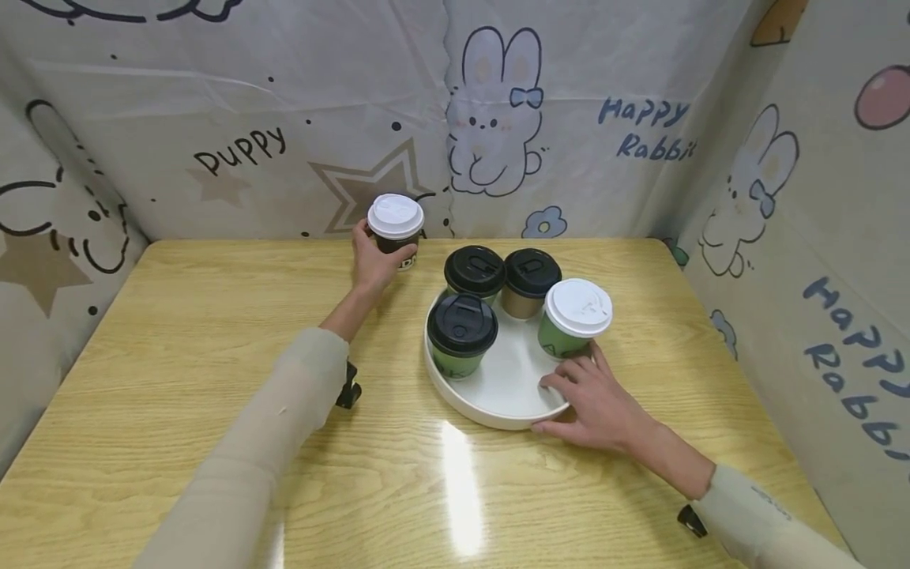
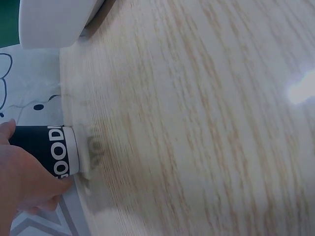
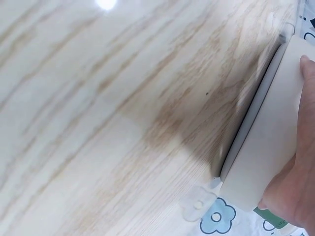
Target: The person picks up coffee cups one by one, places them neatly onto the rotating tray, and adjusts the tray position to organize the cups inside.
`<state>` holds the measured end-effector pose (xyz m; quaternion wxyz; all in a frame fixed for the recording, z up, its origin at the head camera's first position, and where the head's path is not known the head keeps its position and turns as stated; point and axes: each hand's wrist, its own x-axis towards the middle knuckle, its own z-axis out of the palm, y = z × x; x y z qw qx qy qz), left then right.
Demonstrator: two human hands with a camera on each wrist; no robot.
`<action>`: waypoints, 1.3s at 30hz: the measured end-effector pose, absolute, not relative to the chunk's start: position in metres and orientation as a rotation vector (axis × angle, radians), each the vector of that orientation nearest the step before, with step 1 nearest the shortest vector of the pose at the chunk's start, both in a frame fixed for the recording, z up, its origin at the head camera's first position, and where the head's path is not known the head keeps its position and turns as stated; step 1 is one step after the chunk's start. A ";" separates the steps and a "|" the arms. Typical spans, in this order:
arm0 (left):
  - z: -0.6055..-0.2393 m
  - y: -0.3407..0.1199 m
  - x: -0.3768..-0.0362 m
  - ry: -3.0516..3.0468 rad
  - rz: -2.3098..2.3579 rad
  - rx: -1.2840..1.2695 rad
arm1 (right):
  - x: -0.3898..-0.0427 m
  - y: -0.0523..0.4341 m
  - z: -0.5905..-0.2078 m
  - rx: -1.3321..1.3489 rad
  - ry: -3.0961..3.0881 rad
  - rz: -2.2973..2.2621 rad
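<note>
My left hand (image 1: 374, 263) grips a black paper cup (image 2: 37, 140) with a white lid (image 1: 395, 215) near the table's back edge, left of the tray. White lettering runs round that cup, which stands upright. On the right, my right hand (image 1: 597, 405) holds the rim of a round white tray (image 1: 513, 387), thumb outside and fingertips over the edge. The tray bears a green cup (image 1: 458, 363) with a black lid at front left, another black-lidded cup (image 1: 475, 270) behind it, a brown black-lidded cup (image 1: 522, 305) and a white-lidded green cup (image 1: 559, 340) by my right fingers.
The light wood-grain table (image 1: 213, 316) meets a printed cloth backdrop (image 1: 284, 182) at its far edge. More printed cloth (image 1: 803, 237) rises along the right side. A bright reflection lies on the tabletop in front of the tray.
</note>
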<state>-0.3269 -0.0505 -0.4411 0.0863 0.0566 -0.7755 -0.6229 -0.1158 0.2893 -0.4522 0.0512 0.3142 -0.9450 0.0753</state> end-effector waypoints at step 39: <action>-0.434 -0.056 -0.317 -2.350 -1.911 -0.028 | -0.114 0.287 -0.452 0.919 -2.908 0.256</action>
